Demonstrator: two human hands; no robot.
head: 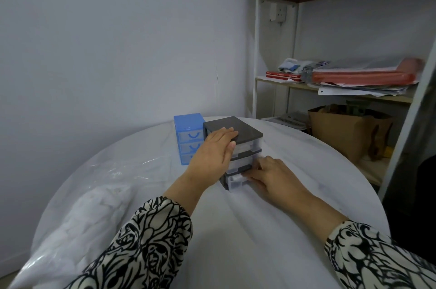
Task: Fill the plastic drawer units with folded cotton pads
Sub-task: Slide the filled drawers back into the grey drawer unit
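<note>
Two hands meet the grey drawer unit (238,144): left hand (213,150) flat on top, right hand (271,176) fingers touching the protruding bottom drawer (232,181).

Both arms reach forward, each in a sleeve with a black-and-white pattern (pushed back to about mid-forearm), the wrists bare. The left hand (215,149) lies palm down with its fingers straight and close together, pointing to the right, the thumb tucked along the near edge. The right hand (271,176) sits lower and nearer, also palm down, with its fingers stretched out to the left and slightly bent; their tips cannot be seen clearly.
</note>
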